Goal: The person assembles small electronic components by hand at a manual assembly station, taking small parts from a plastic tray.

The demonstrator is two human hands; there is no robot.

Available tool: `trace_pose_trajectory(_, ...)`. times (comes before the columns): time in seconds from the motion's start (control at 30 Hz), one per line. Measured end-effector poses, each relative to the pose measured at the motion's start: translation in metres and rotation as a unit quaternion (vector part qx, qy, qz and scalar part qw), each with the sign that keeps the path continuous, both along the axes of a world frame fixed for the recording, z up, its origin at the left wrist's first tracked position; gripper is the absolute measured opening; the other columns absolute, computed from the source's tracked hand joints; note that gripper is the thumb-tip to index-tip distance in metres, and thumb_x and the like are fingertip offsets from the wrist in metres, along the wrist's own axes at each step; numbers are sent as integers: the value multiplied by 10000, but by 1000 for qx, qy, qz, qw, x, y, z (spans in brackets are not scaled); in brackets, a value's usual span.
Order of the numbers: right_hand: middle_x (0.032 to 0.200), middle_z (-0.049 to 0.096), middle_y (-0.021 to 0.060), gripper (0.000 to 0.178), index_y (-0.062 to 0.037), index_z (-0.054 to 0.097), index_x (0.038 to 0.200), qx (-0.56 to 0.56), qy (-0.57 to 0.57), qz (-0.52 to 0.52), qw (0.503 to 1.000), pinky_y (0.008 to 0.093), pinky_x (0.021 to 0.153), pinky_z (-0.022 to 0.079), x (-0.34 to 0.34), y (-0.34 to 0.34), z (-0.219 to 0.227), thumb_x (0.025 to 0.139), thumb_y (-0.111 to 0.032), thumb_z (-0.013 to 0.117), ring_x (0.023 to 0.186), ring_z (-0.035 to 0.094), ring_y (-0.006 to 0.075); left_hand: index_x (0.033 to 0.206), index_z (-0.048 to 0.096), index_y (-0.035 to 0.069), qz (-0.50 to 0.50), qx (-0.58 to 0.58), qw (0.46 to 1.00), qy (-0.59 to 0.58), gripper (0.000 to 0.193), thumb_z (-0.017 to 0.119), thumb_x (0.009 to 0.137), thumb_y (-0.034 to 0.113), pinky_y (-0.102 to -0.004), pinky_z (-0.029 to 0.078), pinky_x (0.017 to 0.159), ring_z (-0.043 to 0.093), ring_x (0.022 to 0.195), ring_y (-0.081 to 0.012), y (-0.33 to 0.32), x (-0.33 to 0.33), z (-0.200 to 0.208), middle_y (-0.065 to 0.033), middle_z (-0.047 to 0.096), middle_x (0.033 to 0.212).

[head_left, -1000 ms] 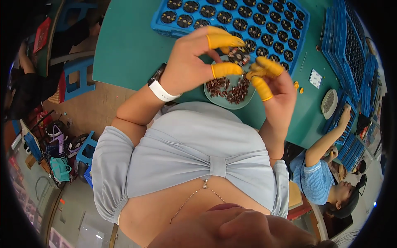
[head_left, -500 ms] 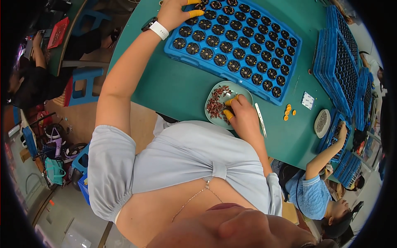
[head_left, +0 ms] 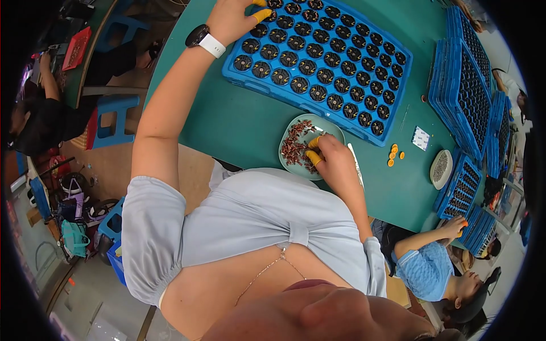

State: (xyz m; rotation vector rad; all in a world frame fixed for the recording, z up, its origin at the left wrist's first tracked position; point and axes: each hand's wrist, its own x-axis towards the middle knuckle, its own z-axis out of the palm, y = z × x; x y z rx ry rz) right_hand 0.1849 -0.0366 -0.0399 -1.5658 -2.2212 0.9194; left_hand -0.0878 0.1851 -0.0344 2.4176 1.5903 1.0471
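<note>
My left hand [head_left: 234, 21] rests over the far left corner of a blue tray [head_left: 272, 87], at one of the round black parts [head_left: 277, 36] set in rows there. Yellow covers sit on its thumb and finger, which bend toward each other in a pinch; whatever lies between them cannot be made out. A pale green dish [head_left: 335, 130] stands at the tray's near side, heaped with small red-brown pieces [head_left: 296, 145]. Over the dish, my right hand [head_left: 335, 162] has its covered thumb and finger closed together; any piece in them is hidden.
White tweezers [head_left: 356, 162] lie beside my right hand. Several orange rings [head_left: 393, 153], a white printed card [head_left: 421, 138] and a bowl of grey bits [head_left: 441, 169] are farther right. Stacked blue trays [head_left: 460, 108] stand at the right, where a co-worker [head_left: 424, 267] sits.
My left hand has shifted slightly left at the tray corner. My right thumb and finger have drawn closer together in the dish. The co-worker's hand has come back from the tray there.
</note>
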Motion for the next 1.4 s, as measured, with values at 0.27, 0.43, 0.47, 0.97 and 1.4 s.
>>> trace_pose_trajectory(0.27, 810, 588, 146, 187, 0, 599, 881, -4, 32, -32, 999, 360, 598, 470, 5, -2, 2, 724, -53, 687, 677, 582, 309, 802, 679, 36, -42, -48, 997, 34, 163, 726, 719, 169, -462, 337, 998, 399, 1184, -396, -2, 4, 13, -204, 472, 1242)
trace_pose_trajectory(0.43, 803, 590, 151, 179, 0, 612, 904, 19, 58, -49, 997, 334, 588, 472, 4, -1, 3, 738, -23, 674, 665, 584, 297, 779, 678, 39, -128, 52, 985, -101, 159, 735, 704, 168, -437, 390, 896, 482, 1029, -337, 7, 8, -3, -149, 543, 1052)
trace_pose_trajectory(0.47, 804, 594, 150, 179, 2, 613, 911, 7, 68, -63, 996, 318, 581, 473, 5, 0, 2, 741, -10, 669, 672, 596, 281, 771, 678, 42, -77, 25, 997, -13, 158, 739, 698, 168, -428, 406, 850, 506, 957, -312, 1, 18, 8, -124, 558, 959)
trace_pose_trajectory(0.97, 812, 628, 90, 162, 18, 585, 999, -207, 517, -235, 797, 185, 465, 391, 15, -3, 6, 837, 12, 578, 578, 572, 109, 980, 594, 36, -40, -185, 972, -141, 342, 751, 688, 123, -374, 470, 655, 572, 730, -285, -44, 57, 44, -126, 598, 865)
trace_pose_trajectory(1.4, 882, 595, 69, 236, 31, 613, 1023, -110, 563, -237, 784, 185, 569, 424, 4, -4, 17, 791, 20, 657, 656, 548, 85, 1028, 583, 22, -210, -672, 463, -538, 210, 566, 914, 198, -159, 337, 467, 503, 590, -37, -176, 84, 17, -4, 575, 764)
